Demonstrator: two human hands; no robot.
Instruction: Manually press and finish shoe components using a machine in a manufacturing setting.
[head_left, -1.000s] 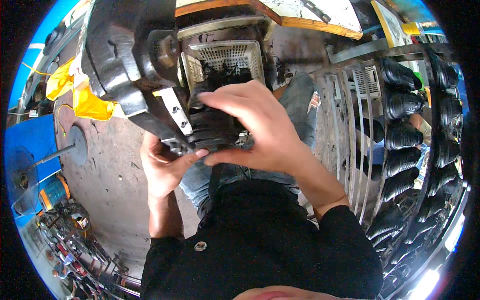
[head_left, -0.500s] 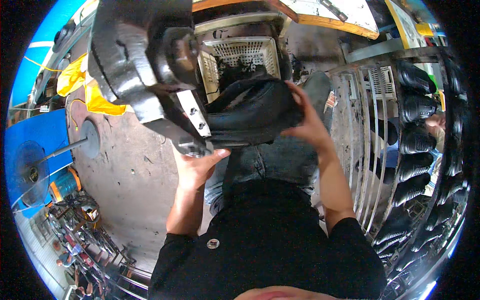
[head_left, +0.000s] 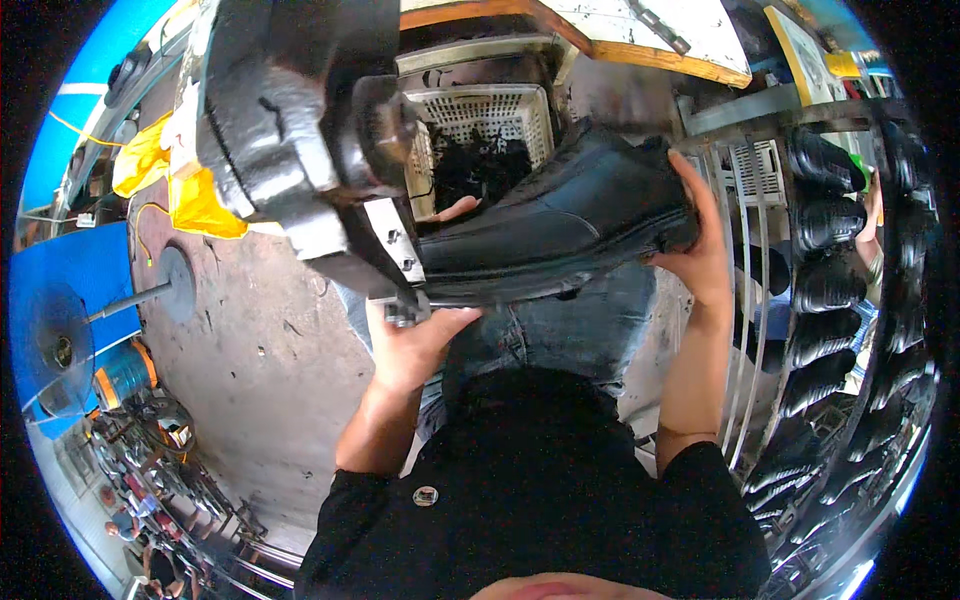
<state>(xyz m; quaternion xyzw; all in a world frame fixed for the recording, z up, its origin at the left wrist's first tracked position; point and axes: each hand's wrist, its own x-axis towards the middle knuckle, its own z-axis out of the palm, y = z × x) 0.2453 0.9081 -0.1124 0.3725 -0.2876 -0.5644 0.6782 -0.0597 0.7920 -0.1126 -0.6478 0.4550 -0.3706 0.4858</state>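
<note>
A black leather shoe [head_left: 560, 215] lies across in front of me, its toe end against the working head of a dark machine [head_left: 290, 130] and its heel to the right. My right hand [head_left: 700, 235] is wrapped round the heel end, thumb below and fingers behind. At the other end my left hand [head_left: 415, 340] grips the front of the shoe beside the machine, thumb along the lower edge and fingertips showing above. A pale metal plate [head_left: 394, 238] on the machine hides the toe.
Behind the shoe stands a cream plastic basket [head_left: 540, 110] with black scraps in it. A rack [head_left: 740, 330] with several black shoes [head_left: 830, 280] fills the right side. A fan [head_left: 65, 345] stands at left, near yellow bags [head_left: 200, 200]. A wood-edged table [head_left: 660, 55] lies at the far side.
The shoe has turned and shifted right, so its side and heel now show. My right hand has moved right with the heel; my left hand stays by the machine, fingertips now visible above.
</note>
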